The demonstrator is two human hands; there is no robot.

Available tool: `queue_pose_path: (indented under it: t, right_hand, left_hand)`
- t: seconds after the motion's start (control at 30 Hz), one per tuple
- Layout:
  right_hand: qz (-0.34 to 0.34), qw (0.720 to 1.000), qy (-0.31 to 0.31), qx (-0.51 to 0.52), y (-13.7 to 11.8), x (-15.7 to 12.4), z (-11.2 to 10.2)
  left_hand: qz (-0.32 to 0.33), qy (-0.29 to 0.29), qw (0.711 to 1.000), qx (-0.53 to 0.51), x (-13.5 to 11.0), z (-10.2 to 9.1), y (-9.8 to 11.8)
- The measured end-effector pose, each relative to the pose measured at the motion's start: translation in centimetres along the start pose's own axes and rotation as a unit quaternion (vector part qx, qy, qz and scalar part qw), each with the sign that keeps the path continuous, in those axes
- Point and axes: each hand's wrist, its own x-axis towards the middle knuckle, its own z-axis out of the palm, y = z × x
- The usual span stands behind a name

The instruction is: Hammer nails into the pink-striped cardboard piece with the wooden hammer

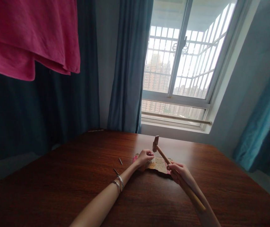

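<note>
My right hand is wrapped round the wooden handle of a hammer, whose head is raised above the far edge of a patterned piece. That piece, tan with dark spots and pink ends, lies on the brown wooden table; its material I cannot make out. Over its left part, my left hand is closed with the fingertips pinched together. Whatever sits in that pinch is too small or hidden to name. The hammer head is a little to the right of my left fingers, apart from them.
Two thin dark metal rods, one a short rod and the other partly behind my left forearm, lie left of the patterned piece. Beyond the table are a blue curtain and a barred window. Pink cloth hangs at upper left.
</note>
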Motion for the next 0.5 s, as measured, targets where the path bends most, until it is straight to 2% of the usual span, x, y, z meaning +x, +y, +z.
queue_pose_path:
  t: [0.13, 0.37, 0.5]
  right_hand:
    - [-0.007, 1.000, -0.012, -0.008, 0.39, 0.27, -0.09]
    - [0.006, 1.000, 0.004, -0.002, 0.33, 0.40, -0.02]
    - [0.003, 1.000, -0.001, 0.008, 0.45, 0.44, -0.14]
  left_hand:
    - [-0.003, 0.003, 1.000, 0.007, 0.07, 0.10, -0.25]
    - [-0.016, 0.004, 1.000, 0.016, -0.09, 0.04, 0.16]
    - [-0.003, 0.000, 1.000, 0.007, -0.01, 0.02, -0.03]
